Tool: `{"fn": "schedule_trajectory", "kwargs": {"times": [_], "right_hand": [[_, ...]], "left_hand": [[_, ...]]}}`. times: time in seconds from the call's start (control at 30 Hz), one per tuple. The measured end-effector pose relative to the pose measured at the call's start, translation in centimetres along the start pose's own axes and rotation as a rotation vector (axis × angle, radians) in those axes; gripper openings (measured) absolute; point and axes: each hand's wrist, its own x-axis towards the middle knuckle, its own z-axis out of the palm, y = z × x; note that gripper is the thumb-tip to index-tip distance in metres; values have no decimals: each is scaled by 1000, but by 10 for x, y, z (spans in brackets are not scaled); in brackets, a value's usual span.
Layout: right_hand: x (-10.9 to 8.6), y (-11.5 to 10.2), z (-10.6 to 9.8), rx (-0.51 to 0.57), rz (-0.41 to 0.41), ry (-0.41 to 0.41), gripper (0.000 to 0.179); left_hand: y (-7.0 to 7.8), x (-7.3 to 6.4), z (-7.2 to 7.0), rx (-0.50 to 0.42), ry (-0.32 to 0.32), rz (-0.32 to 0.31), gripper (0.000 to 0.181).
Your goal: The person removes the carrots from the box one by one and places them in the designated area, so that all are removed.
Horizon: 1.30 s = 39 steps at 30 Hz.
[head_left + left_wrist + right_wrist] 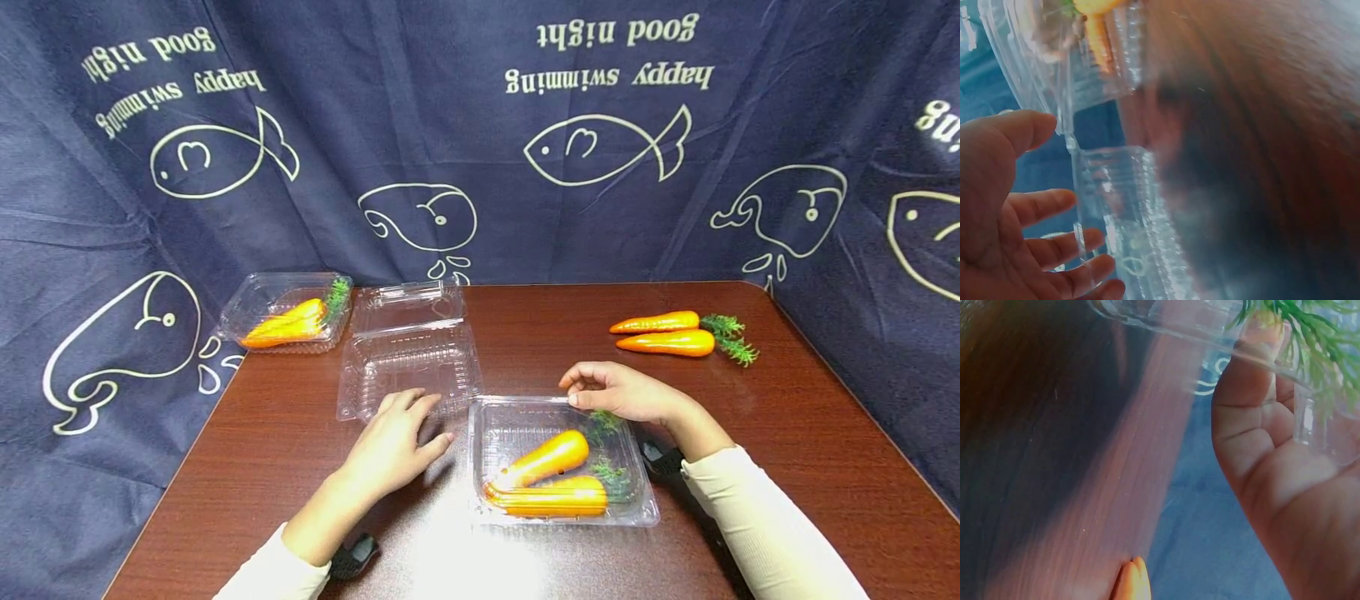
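Observation:
A clear plastic clamshell box (491, 450) lies at the front middle of the table, its lid over two orange carrots (551, 458) with green tops. At its back right corner my right hand (618, 392) pinches the rim between thumb and curled fingers; the thumb (1250, 381) lies by the green leaves in the right wrist view. My left hand (393, 446) hovers left of this box with spread, relaxed fingers and holds nothing. Just beyond those fingers lies a second clamshell box (408, 367), unfolded and without carrots.
At the back left stands another clear box (236, 312) with carrots (288, 323) inside. Two loose carrots (667, 342) with green tops lie at the back right. A dark blue curtain (495, 233) hangs behind the brown table (795, 467).

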Motion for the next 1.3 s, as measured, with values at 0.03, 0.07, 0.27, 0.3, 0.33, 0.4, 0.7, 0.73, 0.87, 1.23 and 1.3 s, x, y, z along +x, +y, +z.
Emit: {"fn": "schedule_trajectory", "kwargs": {"times": [0.03, 0.07, 0.27, 0.3, 0.33, 0.4, 0.7, 0.73, 0.87, 1.23, 1.3], "right_hand": [[0, 0, 0, 3, 0, 0, 31], [0, 0, 0, 6, 1, -1, 31], [-1, -3, 0, 0, -1, -5, 32], [-1, -3, 0, -2, -1, -3, 32], [-1, -4, 0, -1, 0, -4, 32], [-2, -4, 0, -2, 1, -1, 32], [1, -5, 0, -54, -28, 50, 28], [1, -5, 0, -65, -31, 57, 28], [7, -7, -2, -89, -35, 85, 27], [28, 2, -13, 20, 1, 157, 32], [33, 5, -14, 38, -6, 172, 33]], "left_hand": [[-2, -1, 0, 2, -3, -6, 57], [-4, -2, 0, 3, -2, -8, 56], [-14, -6, -3, 28, 21, -28, 55], [-15, -6, -4, 34, 22, -35, 55], [-17, -7, -4, 41, 22, -41, 55], [-19, -7, -5, 49, 23, -57, 55], [-27, -11, -9, 26, 60, -87, 52], [-27, -11, -10, 21, 68, -86, 52], [-17, -12, -12, 12, 137, -58, 53], [17, -9, 7, -383, 57, 24, 49], [18, -7, 10, -483, -1, -40, 51]]}}
